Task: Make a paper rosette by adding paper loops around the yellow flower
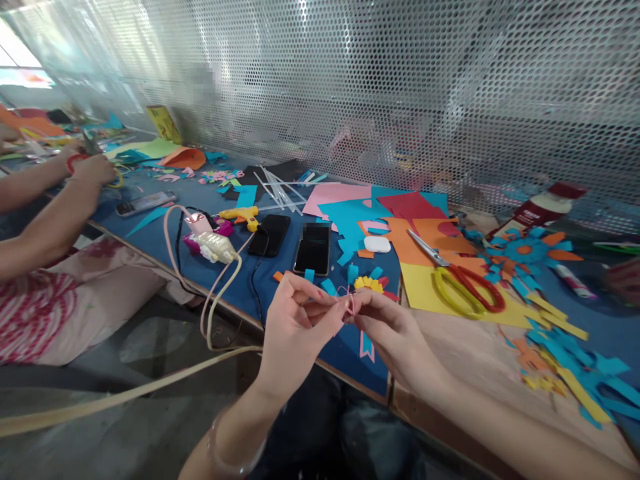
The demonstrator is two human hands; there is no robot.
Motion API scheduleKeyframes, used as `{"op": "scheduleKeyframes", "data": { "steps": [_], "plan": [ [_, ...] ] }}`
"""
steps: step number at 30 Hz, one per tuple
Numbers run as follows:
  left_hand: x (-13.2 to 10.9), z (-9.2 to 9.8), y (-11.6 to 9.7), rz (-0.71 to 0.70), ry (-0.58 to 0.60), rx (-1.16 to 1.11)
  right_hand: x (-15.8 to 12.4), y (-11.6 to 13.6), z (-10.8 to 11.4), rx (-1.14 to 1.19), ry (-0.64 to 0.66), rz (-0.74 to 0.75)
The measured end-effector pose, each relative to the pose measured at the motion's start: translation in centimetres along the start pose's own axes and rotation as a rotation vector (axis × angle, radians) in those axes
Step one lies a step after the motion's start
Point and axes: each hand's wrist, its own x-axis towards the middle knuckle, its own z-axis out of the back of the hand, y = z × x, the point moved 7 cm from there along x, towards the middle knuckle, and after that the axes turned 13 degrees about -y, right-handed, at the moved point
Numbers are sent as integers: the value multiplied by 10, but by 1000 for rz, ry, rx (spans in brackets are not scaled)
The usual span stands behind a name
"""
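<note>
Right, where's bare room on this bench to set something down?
Mainly the bare wood between the yellow sheet, the right forearm and the orange paper scraps; also a small blue tabletop patch between the left hand and pink-edged paper ribbon. It's crowded around the scissors and blue-and-orange paper flower.

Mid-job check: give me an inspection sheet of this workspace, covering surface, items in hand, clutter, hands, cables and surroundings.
Surface: blue tabletop, with a wood-coloured section by the right forearm.
Items in hand: thin pink strip; its ends are too small to make out.
Clutter: scissors on coloured paper; yellow glue gun; white case; paper cuttings at far right.
Hands: left hand and right hand meet, fingers pinched at the strip.
Cables: black cable over the table edge; cream cable running off lower left.
Surroundings: perforated screen behind; a co-worker's hands at left.
</note>
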Motion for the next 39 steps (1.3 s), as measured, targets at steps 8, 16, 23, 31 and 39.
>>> {"op": "scheduleKeyframes", "data": {
  "steps": [8,16,23,31,39],
  "plan": [
    [1,2,1,-5,0,-5,0,1,0,-7,8,-4],
    [1,2,2,7,-12,-20,0,-3,1,-23,-2,-22],
    [1,3,1,0,-18,-13,0,-1,0,-24,21,-18],
    [2,7,-1,-7,-50,-22,3,5,1,-54,-31,7],
    [3,-4,9,144,34,-159,-5,27,19,-276,-90,37]
  ]
}}
